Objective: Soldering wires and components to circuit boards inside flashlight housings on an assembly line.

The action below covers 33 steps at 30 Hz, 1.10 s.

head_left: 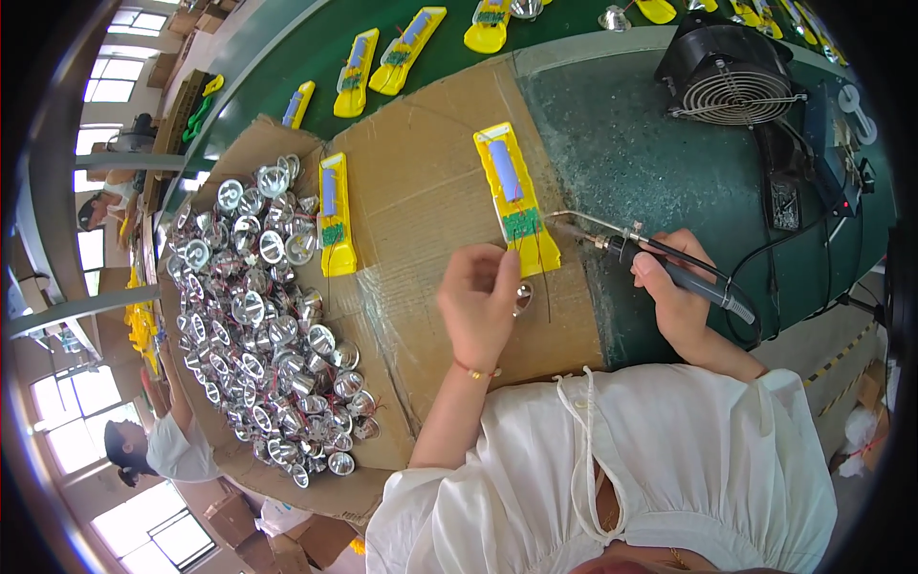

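Observation:
My right hand (675,287) grips a soldering iron (669,273) with a thin solder feed tube fixed along it. Its tip points left, close to a green circuit board (522,223). That board sits in a yellow plastic housing (545,258) with a blue cylindrical battery (504,170) above it. At the lower end of the housing, my left hand (478,301) is closed in a pinch. A small silver reflector cup (522,298) shows right beside its fingers and appears held there; the exact grip is hidden. Dark and red wires run from the board.
A large pile of silver reflector cups (277,325) lies left on the cardboard (411,201). Another yellow housing (337,215) lies beside it. More housings line the green surface beyond. A black fan (732,81) stands far right, near a solder spool (856,113). Other people work at left.

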Motion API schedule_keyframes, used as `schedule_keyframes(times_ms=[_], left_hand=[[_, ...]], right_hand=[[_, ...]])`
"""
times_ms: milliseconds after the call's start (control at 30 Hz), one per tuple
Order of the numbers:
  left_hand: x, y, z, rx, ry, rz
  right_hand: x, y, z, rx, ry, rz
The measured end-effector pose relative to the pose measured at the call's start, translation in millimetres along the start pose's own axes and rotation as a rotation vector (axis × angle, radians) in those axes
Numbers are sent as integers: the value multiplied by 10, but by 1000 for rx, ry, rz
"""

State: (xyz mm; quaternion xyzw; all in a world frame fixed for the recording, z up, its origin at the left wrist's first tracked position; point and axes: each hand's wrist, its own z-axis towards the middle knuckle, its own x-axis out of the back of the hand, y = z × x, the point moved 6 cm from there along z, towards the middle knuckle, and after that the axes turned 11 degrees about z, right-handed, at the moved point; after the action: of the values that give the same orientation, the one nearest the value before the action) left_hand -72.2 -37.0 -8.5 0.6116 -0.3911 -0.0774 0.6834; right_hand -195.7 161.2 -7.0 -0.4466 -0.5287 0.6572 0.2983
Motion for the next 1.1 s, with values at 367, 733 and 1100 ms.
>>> schedule_keyframes(times_ms=[367, 733, 1100], left_hand=[[-817, 770, 1299, -363, -402, 723], [-739, 663, 2879, -398, -98, 1011], [440, 182, 260, -223, 208, 632]], right_hand=[[327, 39, 50, -83, 148, -27], [273, 95, 91, -89, 114, -58], [341, 180, 153, -26, 161, 23]])
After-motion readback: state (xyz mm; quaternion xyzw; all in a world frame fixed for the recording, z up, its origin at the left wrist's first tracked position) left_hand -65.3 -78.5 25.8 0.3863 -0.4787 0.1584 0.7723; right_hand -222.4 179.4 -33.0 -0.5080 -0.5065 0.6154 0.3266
